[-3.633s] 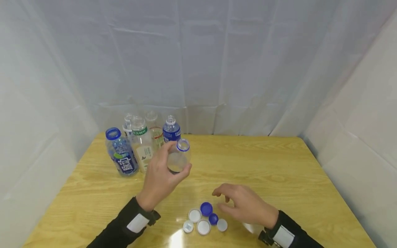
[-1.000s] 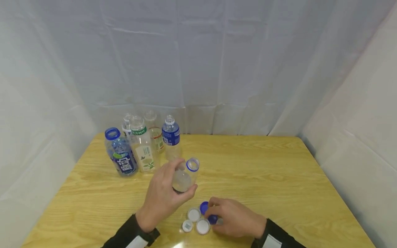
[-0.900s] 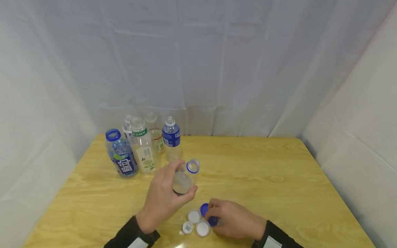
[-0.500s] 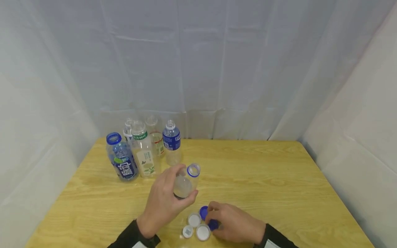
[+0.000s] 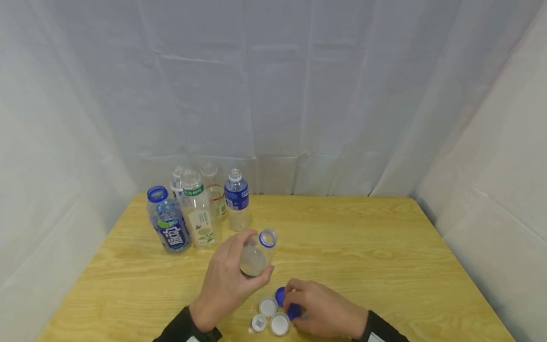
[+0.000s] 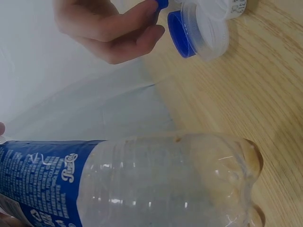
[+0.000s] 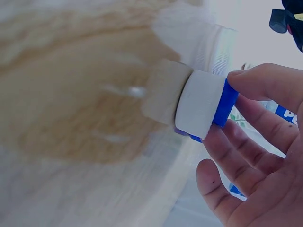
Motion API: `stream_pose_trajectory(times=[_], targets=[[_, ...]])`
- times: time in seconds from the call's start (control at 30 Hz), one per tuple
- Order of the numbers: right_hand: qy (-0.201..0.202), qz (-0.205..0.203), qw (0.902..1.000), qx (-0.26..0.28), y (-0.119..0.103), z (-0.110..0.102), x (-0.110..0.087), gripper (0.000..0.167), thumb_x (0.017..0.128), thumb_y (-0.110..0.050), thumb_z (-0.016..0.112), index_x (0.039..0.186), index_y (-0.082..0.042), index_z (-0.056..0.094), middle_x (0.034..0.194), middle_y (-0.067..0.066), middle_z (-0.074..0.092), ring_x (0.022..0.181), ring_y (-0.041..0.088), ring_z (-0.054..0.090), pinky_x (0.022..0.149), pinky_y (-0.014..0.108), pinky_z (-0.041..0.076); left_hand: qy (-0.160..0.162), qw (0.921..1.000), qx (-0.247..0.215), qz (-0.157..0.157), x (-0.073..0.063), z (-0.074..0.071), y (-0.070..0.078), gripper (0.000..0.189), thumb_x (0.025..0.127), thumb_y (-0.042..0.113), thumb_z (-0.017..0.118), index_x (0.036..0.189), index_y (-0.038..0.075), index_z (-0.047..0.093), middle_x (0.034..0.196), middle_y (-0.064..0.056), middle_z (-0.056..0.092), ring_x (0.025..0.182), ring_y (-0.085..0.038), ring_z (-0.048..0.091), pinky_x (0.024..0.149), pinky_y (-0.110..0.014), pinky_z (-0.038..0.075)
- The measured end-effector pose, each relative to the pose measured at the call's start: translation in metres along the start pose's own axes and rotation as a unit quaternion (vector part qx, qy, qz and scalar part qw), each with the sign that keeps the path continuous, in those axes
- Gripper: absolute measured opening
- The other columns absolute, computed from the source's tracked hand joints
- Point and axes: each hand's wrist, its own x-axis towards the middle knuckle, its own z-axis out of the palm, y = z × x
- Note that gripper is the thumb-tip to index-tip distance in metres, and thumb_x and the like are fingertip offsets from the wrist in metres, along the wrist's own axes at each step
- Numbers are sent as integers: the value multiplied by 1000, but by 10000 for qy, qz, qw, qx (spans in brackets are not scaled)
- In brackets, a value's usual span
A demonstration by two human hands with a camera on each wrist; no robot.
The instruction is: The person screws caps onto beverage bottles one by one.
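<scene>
My left hand (image 5: 228,280) grips a clear plastic bottle (image 5: 255,259), tilted, its uncapped neck ringed in blue. The left wrist view shows a blue Pepsi label (image 6: 45,184) round it. Down to the right, my right hand (image 5: 326,308) has its fingertips at a small blue bottle cap (image 5: 294,311). In the right wrist view, thumb and fingers pinch this blue cap (image 7: 226,104), and a white cap (image 7: 201,101) stands right in front of it. A larger blue cap (image 5: 280,296) lies by the fingertips. My right hand partly covers the cap group.
White caps (image 5: 279,324) lie beside the blue ones on the wooden table (image 5: 363,237). Several uncapped bottles stand at the back left, among them a blue wide-mouthed bottle (image 5: 168,223), a green-banded bottle (image 5: 198,213) and a blue-labelled bottle (image 5: 237,199). White curtains (image 5: 278,95) enclose the table.
Since the earliest frame, my left hand has brought the bottle nearer and rightward. My right hand has come down from above the caps and taken hold of the small blue one. Lately both barely move.
</scene>
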Motion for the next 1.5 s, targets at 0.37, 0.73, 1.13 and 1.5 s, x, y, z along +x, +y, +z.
stream_pose_trajectory(times=[0.37, 0.73, 1.13, 1.5], targets=[[469, -443, 9978, -137, -6, -14, 0, 24, 82, -12, 75, 105, -19, 72, 102, -14, 63, 88, -5, 57, 77, 10, 48, 23, 9999, 113, 48, -1, -2, -1, 74, 74, 42, 84, 133, 11, 54, 111, -1, 66, 98, -15, 64, 78, -36, 56], [741, -304, 9967, 159, -12, -37, -3, 26, 91, -12, 71, 115, -20, 70, 104, -12, 59, 87, 0, 56, 77, 19, 53, -62, 9999, 57, 104, -1, 0, -1, 72, 74, 41, 84, 132, 10, 55, 111, 0, 67, 100, -17, 65, 80, -38, 57], [1437, -676, 9873, -43, -22, -67, -7, 24, 101, -17, 61, 121, -27, 67, 105, -10, 57, 77, 0, 50, 66, 15, 48, -401, 9990, 172, -19, -3, 0, 0, 72, 74, 42, 84, 133, 13, 54, 108, 3, 66, 96, -11, 64, 78, -32, 55], [1917, -798, 9781, -149, -30, -89, -10, 35, 102, -11, 58, 131, -29, 64, 110, -10, 57, 78, -1, 48, 65, 15, 46, -496, 9987, 145, 55, -3, 2, 2, 71, 75, 42, 84, 132, 12, 54, 106, 0, 67, 92, -9, 62, 74, -30, 54]])
